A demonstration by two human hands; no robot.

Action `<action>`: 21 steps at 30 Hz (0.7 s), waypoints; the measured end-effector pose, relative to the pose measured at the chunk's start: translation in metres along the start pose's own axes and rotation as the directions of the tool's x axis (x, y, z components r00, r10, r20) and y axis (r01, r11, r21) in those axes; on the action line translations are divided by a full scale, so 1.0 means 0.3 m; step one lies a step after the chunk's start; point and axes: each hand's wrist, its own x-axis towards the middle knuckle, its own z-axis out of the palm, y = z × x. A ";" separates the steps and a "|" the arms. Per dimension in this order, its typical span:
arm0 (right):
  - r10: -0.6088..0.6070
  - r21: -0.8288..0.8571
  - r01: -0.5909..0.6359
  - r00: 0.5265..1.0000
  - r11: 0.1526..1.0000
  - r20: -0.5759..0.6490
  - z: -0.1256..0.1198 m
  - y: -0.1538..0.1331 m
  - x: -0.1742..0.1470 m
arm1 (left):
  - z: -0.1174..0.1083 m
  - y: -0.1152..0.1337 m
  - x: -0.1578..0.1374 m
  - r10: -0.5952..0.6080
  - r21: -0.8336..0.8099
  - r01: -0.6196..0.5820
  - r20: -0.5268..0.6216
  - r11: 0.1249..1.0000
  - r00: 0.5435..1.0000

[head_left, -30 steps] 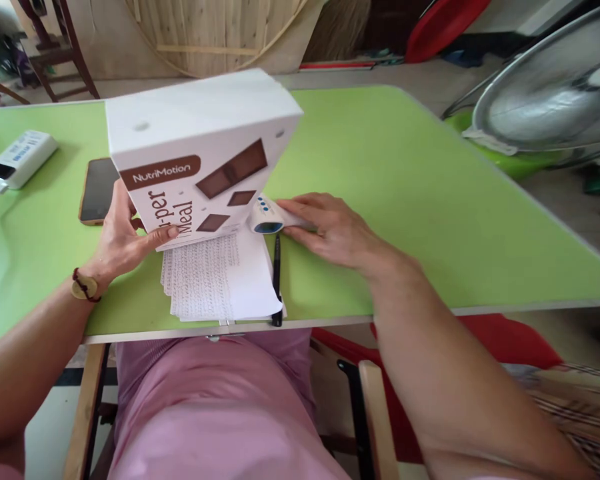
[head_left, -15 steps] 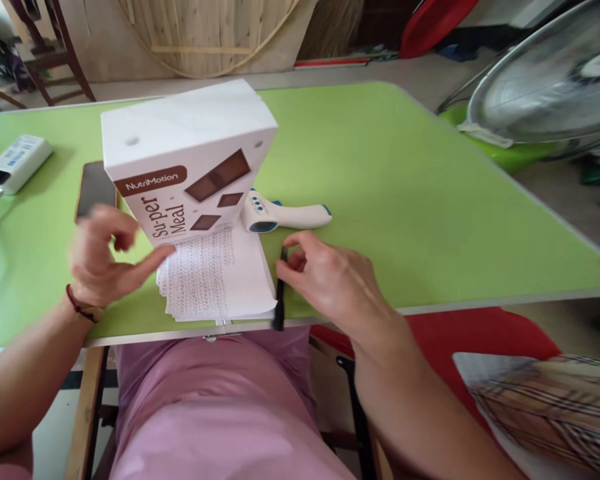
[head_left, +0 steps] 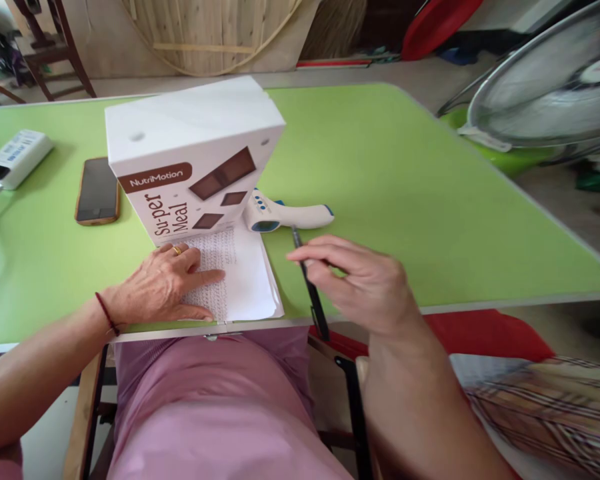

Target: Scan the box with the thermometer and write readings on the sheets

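My left hand (head_left: 163, 283) lies flat with fingers spread on the written sheets of paper (head_left: 253, 287), covering their left part. Between the thumb and fingers of my right hand (head_left: 360, 280) is a black pen (head_left: 314, 297), tilted and lifted off the table, just right of the sheets. A white NutriMotion box (head_left: 195, 180) stands upright behind the paper, on or against its far edge; I cannot tell which. Partly hidden by the box, a white and blue infrared thermometer (head_left: 295, 217) lies beyond my right hand.
On the left of the green table (head_left: 405, 193) lie a smartphone (head_left: 98, 191) and a white power bank (head_left: 16, 160) with a cable. A large fan (head_left: 550, 80) stands off the table's right side. A red chair seat (head_left: 485, 333) with checked cloth is near my right arm.
My left hand has come down onto the paper and flattened out. My right hand has picked the pen up off the table and moved slightly right with it.
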 end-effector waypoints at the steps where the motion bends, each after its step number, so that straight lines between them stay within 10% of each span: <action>1: 0.021 0.140 -0.016 0.999 0.990 -0.034 0.001 -0.003 0.002 | 0.000 0.000 0.001 -0.001 -0.004 0.001 0.000 1.000 1.000; 8: 0.247 0.629 -0.114 0.960 0.769 -0.128 0.129 -0.060 -0.028 | -0.010 -0.010 0.008 -0.003 -0.030 0.004 0.031 1.000 1.000; 16: 0.465 0.560 -0.391 0.885 0.730 0.011 0.207 -0.114 -0.001 | -0.004 -0.020 0.005 0.002 -0.054 -0.002 0.007 0.999 1.000; 21: 0.396 0.387 -0.343 0.916 0.856 -0.066 0.200 -0.108 -0.008 | -0.002 -0.022 0.003 0.019 -0.053 -0.020 -0.016 0.998 1.000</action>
